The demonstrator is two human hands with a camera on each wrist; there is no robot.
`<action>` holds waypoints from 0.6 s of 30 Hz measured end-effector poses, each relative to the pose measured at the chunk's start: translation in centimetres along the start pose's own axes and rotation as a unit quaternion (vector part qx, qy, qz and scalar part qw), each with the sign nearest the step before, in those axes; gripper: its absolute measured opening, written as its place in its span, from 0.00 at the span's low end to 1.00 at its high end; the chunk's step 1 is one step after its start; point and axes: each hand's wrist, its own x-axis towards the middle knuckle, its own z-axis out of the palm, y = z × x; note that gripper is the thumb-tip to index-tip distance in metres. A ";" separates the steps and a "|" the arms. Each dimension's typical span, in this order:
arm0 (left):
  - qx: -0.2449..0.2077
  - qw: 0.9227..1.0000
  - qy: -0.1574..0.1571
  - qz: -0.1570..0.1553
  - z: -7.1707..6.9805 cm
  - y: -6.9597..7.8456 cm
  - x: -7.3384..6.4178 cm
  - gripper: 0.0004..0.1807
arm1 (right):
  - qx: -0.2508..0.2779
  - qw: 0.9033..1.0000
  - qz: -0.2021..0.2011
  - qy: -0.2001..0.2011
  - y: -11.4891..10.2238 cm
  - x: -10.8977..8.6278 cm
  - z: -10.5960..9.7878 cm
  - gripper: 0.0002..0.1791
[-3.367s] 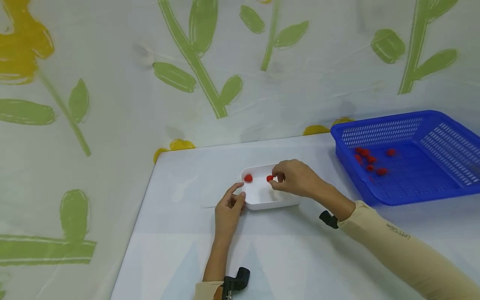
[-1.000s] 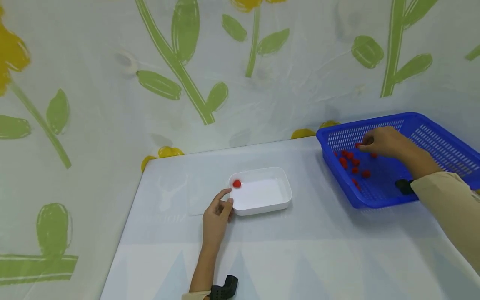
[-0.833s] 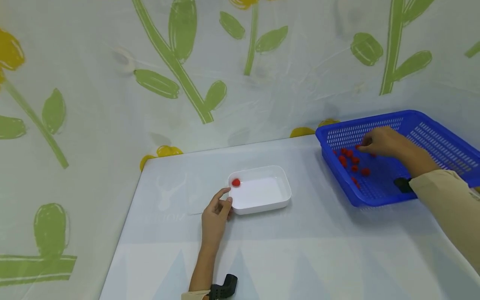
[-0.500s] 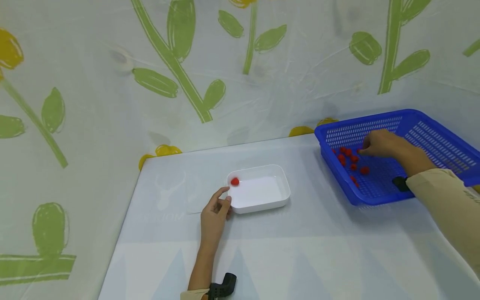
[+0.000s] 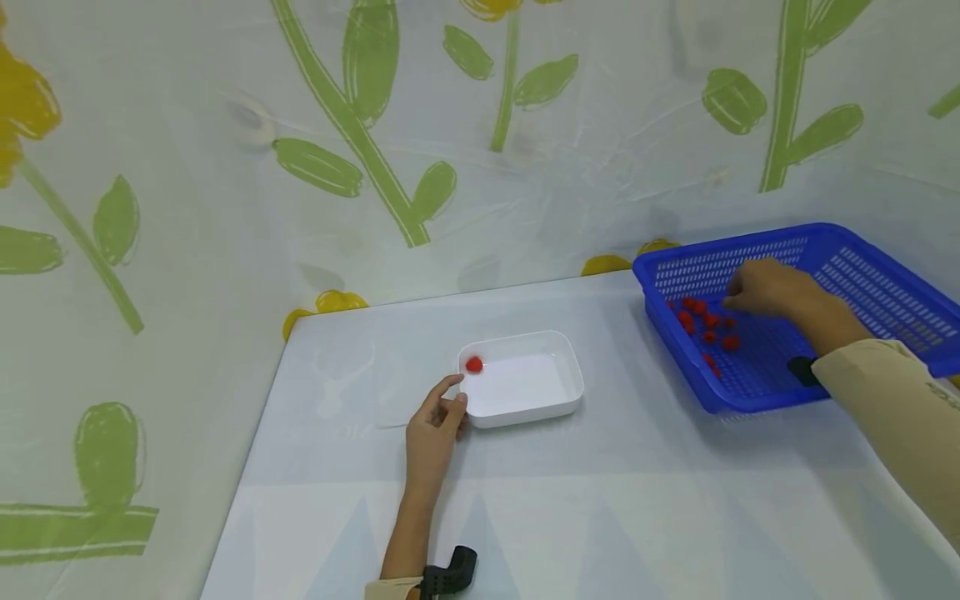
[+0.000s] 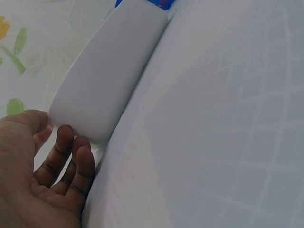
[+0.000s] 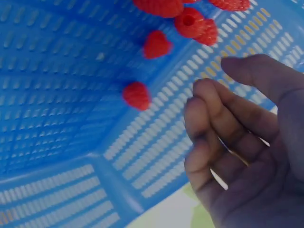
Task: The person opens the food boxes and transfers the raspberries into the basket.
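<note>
My left hand (image 5: 431, 429) touches the near left corner of a white tray (image 5: 525, 415). Its fingertips rest against the outer wall, as the left wrist view shows with the tray's side (image 6: 104, 71). One red raspberry (image 5: 474, 364) lies at the tray's left end. Inside a blue plastic basket (image 5: 708, 392), my right hand (image 5: 768, 287) hovers low over several raspberries (image 5: 731, 342). In the right wrist view, the right hand's fingers (image 7: 206, 107) are loosely bent, with the thumb apart and nothing between. One raspberry (image 7: 137, 95) lies beside them, apart from the group.
The basket, with slotted walls, stands at the right of the white table (image 5: 600, 517). Behind it rises a pale wall covering (image 5: 585, 192) printed with flowers and leaves. Both wrists carry black cameras (image 5: 450, 575).
Earlier my right hand pinched a raspberry over the tray, then carried it to the basket. That raspberry is now let go onto the basket floor. My left hand has stayed at the tray.
</note>
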 end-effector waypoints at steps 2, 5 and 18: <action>0.001 1.000 0.001 -0.002 0.0 0.0 0.0 0.17 | -0.002 1.000 -0.007 0.017 -0.9 -0.1 -0.6 0.15; 0.001 1.000 0.006 -0.002 -0.2 0.2 0.0 0.17 | -0.002 0.999 -0.016 0.042 -2.5 -0.3 -1.7 0.15; -0.011 1.000 -0.001 0.001 -0.2 0.0 0.1 0.17 | 0.044 0.977 -0.120 0.174 -11.6 -2.9 -2.9 0.10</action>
